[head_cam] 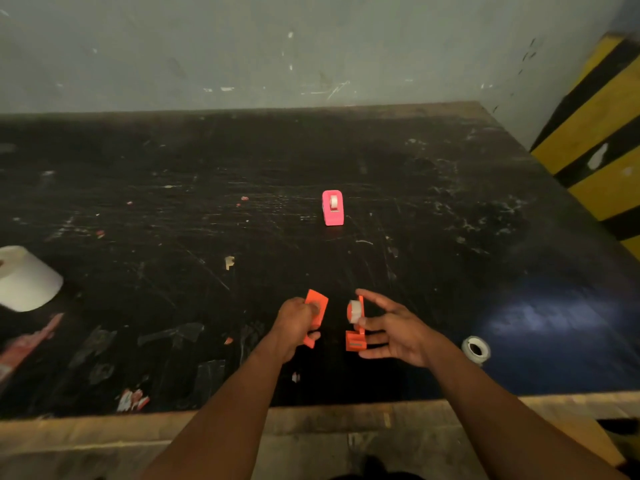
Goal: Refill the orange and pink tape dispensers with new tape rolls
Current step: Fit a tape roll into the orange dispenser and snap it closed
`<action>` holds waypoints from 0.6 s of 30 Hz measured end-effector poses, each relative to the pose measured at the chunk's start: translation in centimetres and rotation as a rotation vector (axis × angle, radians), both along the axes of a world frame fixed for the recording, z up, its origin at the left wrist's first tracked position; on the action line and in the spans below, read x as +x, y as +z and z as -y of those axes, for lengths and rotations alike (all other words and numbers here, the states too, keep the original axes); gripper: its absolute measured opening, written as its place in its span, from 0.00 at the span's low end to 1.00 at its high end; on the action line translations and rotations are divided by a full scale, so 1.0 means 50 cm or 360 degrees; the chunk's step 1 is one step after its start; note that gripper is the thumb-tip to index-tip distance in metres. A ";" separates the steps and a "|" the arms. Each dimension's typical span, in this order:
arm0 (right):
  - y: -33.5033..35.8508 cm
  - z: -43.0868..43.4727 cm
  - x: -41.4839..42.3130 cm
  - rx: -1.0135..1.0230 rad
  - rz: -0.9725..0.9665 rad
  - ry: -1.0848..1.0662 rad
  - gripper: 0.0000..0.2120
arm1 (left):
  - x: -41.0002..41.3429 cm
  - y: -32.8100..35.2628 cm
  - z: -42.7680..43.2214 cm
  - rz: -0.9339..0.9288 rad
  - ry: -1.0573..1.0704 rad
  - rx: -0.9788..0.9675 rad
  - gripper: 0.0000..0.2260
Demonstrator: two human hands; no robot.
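Orange dispenser: in two halves, held side by side, close but apart, over the near part of the black table (207, 168).
- orange side shell (318, 311): held in the curled fingers of the left hand (294, 327).
- orange dispenser body (356, 341), with a white tape roll (354, 311) on it: pinched between the thumb and lower fingers of the right hand (398, 332) (forefinger splayed).

pink dispenser (332, 207): upright mid-table, roll seated, well apart, with open tabletop all round it.

loose tape roll (476, 349): lying near the right wrist.

dispenser (332, 207) on table (207, 150) centre; tape roll (476, 350) front right; paper roll (24, 278) left edge
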State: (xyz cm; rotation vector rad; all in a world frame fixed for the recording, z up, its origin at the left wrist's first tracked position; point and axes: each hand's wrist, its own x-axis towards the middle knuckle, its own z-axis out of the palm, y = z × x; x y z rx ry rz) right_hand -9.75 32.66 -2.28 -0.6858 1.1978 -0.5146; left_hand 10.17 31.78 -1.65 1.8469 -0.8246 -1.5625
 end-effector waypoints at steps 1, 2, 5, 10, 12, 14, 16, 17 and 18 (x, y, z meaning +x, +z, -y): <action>0.000 0.003 -0.002 0.0009 0.0002 0.0015 0.26 | -0.001 0.000 -0.002 0.0039 -0.0028 -0.0046 0.02; 0.000 0.007 -0.004 0.0012 0.0004 0.0028 0.26 | -0.004 0.004 -0.006 0.0053 -0.0051 -0.0064 0.05; 0.003 0.018 -0.005 0.0012 0.0022 0.0066 0.27 | -0.007 0.017 -0.006 0.0007 -0.0034 -0.0064 0.11; 0.001 0.037 -0.014 0.0020 0.0039 0.0093 0.26 | -0.009 0.035 0.005 -0.0080 0.0086 0.0016 0.07; 0.001 0.043 -0.019 0.0031 0.0040 0.0095 0.27 | -0.009 0.036 0.011 -0.0136 0.0099 0.0065 0.07; 0.003 0.049 -0.026 0.0031 0.0040 0.0094 0.27 | -0.014 0.040 0.017 -0.0208 0.0097 0.0133 0.09; 0.005 0.054 -0.029 0.0024 0.0044 0.0094 0.27 | -0.017 0.042 0.021 -0.0232 0.0092 0.0152 0.10; 0.007 0.057 -0.030 0.0019 0.0046 0.0093 0.27 | -0.019 0.044 0.023 -0.0247 0.0090 0.0156 0.11; 0.010 0.059 -0.030 0.0014 0.0048 0.0091 0.26 | -0.019 0.044 0.025 -0.0277 0.0102 0.0166 0.11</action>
